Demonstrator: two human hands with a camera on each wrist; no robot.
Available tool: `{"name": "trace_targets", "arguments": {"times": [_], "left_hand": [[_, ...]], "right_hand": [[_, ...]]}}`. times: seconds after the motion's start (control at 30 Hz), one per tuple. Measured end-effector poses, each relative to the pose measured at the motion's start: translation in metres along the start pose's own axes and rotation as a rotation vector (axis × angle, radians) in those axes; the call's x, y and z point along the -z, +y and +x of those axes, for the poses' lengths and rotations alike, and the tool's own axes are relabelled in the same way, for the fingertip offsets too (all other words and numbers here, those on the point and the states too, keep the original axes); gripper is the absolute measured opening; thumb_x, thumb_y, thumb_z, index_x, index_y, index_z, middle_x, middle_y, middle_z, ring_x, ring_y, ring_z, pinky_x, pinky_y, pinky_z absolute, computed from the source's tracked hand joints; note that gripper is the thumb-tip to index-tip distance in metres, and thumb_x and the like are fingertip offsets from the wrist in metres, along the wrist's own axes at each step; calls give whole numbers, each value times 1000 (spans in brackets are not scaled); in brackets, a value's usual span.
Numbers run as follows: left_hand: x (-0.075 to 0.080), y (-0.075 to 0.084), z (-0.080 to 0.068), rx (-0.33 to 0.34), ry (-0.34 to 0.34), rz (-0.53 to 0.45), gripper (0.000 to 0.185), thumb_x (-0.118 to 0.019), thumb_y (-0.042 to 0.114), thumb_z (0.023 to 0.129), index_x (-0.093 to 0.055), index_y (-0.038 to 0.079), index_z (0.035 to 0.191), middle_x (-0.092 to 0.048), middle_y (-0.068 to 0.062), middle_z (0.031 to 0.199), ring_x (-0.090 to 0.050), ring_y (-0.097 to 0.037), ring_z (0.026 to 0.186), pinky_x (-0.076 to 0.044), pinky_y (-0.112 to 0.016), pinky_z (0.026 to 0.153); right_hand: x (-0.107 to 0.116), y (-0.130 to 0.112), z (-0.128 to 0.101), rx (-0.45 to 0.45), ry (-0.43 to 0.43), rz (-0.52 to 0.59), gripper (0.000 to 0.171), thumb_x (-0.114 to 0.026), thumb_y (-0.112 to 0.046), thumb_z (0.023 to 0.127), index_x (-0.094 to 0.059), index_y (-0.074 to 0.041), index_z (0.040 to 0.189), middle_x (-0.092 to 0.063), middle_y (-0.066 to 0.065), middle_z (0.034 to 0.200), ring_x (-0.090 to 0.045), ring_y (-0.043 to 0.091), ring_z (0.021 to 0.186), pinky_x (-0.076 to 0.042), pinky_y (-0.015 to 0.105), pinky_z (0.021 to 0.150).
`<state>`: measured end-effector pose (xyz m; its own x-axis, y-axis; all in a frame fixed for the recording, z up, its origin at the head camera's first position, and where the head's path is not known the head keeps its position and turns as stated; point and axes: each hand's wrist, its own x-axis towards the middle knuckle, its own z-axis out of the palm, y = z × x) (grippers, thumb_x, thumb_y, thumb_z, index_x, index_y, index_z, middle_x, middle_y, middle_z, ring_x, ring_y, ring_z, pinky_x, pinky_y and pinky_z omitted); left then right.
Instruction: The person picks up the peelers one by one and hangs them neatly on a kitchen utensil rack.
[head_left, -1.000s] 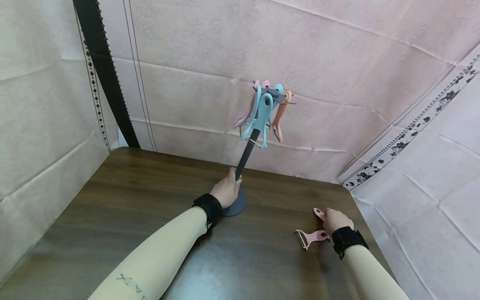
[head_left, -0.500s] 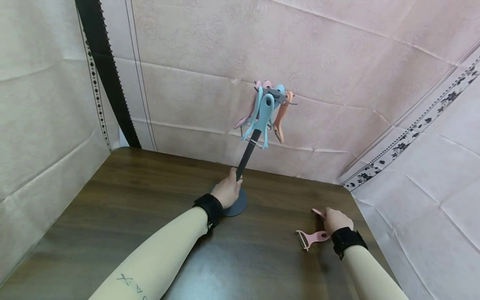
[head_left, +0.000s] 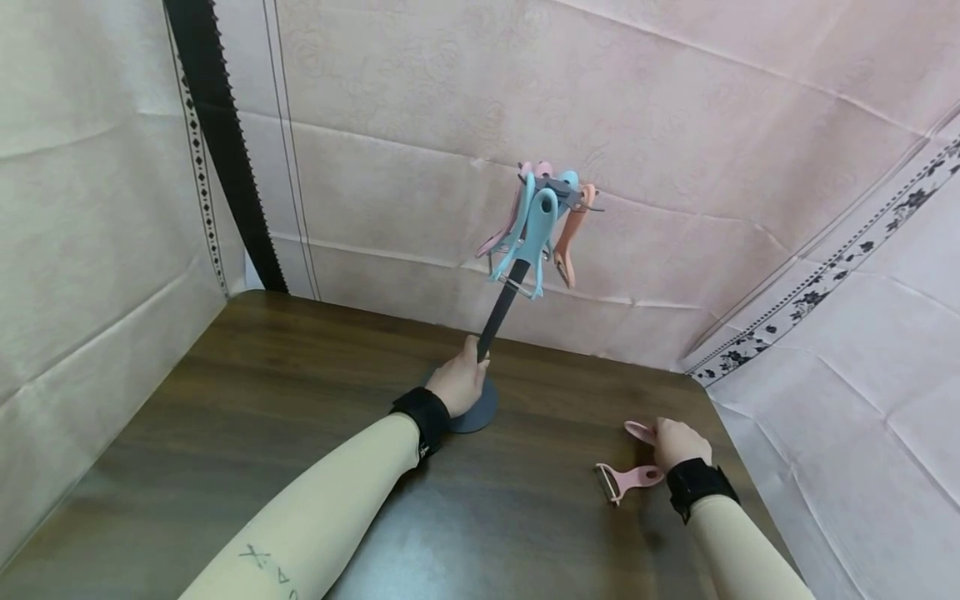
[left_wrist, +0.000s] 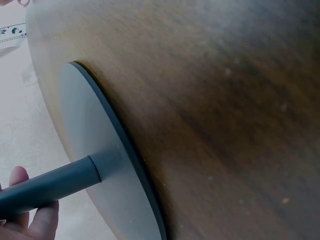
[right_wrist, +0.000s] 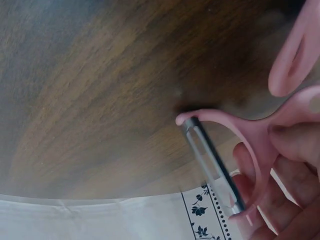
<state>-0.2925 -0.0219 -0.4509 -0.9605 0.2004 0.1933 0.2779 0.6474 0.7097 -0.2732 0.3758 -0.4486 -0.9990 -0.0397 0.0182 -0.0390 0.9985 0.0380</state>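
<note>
My left hand [head_left: 457,383] grips the dark post [head_left: 501,310] of a stand just above its round base [head_left: 480,411]. Several peelers hang from the top of that stand, among them a light-blue one [head_left: 538,229] and an orange one [head_left: 573,229]. At the right of the table, my right hand [head_left: 678,443] pinches a pink peeler [right_wrist: 260,137] between thumb and fingers; its handle end [head_left: 640,432] sticks out to the left in the head view. Just below it a second pink peeler [head_left: 632,479] lies on the wood, its handle [right_wrist: 295,57] partly visible in the right wrist view.
The brown wooden table [head_left: 300,375] has pale patterned cloth [head_left: 405,100] hanging behind and at both sides. A black strip [head_left: 228,150] runs down the cloth at the back left.
The pink peeler in my right hand has turned: its handle looked edge-on half a second ago and shows broader now. My left hand keeps its grip on the post. The head view shifts slightly.
</note>
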Motion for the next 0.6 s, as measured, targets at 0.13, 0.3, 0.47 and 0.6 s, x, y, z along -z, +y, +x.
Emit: {"name": "trace_targets", "arguments": {"times": [0.13, 0.3, 0.47, 0.6], "left_hand": [[1, 1, 0, 3, -9, -2, 24, -40, 25, 106, -37, 10, 123, -60, -4, 94, -57, -15, 69, -45, -31, 58], [3, 2, -1, 16, -17, -23, 28, -39, 26, 106, -36, 9, 128, -62, -7, 109, -58, -16, 72, -45, -31, 59], [2, 2, -1, 19, -17, -22, 30, -39, 26, 106, -35, 8, 129, -62, -8, 119, -61, -16, 82, -46, -31, 62], [2, 2, -1, 18, -18, -31, 30, -39, 26, 106, -35, 8, 129, -61, -8, 121, -61, -16, 82, -46, -31, 60]], "right_hand": [[2, 0, 2, 19, 41, 7, 6, -61, -5, 90, -62, -5, 84, -67, 22, 83, -62, 40, 71, -47, 58, 60], [15, -11, 4, 67, 150, 44, 11, -64, -11, 90, -61, -9, 80, -67, 20, 80, -62, 41, 69, -46, 57, 55], [35, -28, 5, 113, 293, 108, 4, -65, -8, 86, -62, -9, 84, -67, 17, 77, -62, 41, 66, -44, 57, 52], [54, -45, 5, 137, 383, 212, 7, -65, -17, 92, -65, -11, 90, -66, 9, 73, -62, 35, 65, -44, 55, 53]]}}
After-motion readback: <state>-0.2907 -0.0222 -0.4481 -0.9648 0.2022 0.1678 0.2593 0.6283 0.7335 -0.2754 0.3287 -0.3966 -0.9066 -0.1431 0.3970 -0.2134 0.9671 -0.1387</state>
